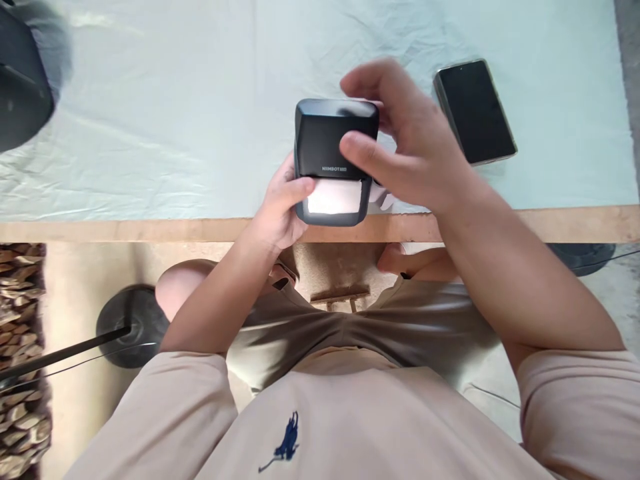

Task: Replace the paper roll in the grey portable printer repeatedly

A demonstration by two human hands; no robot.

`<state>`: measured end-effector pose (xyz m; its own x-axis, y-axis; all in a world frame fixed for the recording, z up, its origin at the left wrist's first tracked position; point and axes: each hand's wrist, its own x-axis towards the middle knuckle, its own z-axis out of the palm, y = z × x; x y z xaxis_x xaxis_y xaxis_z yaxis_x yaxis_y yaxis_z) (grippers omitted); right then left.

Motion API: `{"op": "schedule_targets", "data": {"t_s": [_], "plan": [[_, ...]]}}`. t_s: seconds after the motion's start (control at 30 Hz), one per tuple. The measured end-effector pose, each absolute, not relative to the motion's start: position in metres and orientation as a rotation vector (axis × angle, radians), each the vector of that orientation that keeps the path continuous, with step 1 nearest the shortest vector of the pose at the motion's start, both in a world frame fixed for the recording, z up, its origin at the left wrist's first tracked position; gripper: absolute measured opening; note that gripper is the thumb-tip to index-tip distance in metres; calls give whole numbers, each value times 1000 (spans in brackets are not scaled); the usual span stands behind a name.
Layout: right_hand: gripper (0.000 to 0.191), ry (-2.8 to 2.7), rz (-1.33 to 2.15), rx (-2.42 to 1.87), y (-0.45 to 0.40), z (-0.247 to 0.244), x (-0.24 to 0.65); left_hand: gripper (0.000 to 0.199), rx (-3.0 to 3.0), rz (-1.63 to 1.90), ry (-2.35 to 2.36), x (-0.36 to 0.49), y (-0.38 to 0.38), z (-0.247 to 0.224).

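A black label printer marked NIIMBOT is held just above the table's near edge, its face turned up towards me. My left hand is closed around its lower left side, with the thumb on the front beside a white label. Over the printer's upper right corner is my right hand, its fingers spread and slightly blurred. The right thumb lies over the black lid, and the index finger reaches past the top edge. Pale, loose paper shows at the printer's lower right; its far end is hidden.
A dark-screened phone lies on the pale cloth to the right. A black object stands at the far left. The wooden table edge runs across in front of me. Below left are a round black base and stacked firewood.
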<state>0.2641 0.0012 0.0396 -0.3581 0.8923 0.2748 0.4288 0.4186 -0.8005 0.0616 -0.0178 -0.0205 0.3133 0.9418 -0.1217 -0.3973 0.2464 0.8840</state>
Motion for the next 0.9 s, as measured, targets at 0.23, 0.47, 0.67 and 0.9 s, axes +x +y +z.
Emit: {"op": "schedule_targets", "data": {"t_s": [0.23,0.47,0.67,0.9], "plan": [[40,-2166,666,-1083,-18,55,254,59,889,1011,744,59,-26,-14],[44,-2186,578,-1128,-15,51,254,54,886,1001,816,60,-24,-15],[43,-2196,418,-1022,-8,47,257,49,759,1096,698,66,-21,-9],[69,-2299,524,-1098,-10,51,268,38,705,1093,898,67,-23,-5]]}}
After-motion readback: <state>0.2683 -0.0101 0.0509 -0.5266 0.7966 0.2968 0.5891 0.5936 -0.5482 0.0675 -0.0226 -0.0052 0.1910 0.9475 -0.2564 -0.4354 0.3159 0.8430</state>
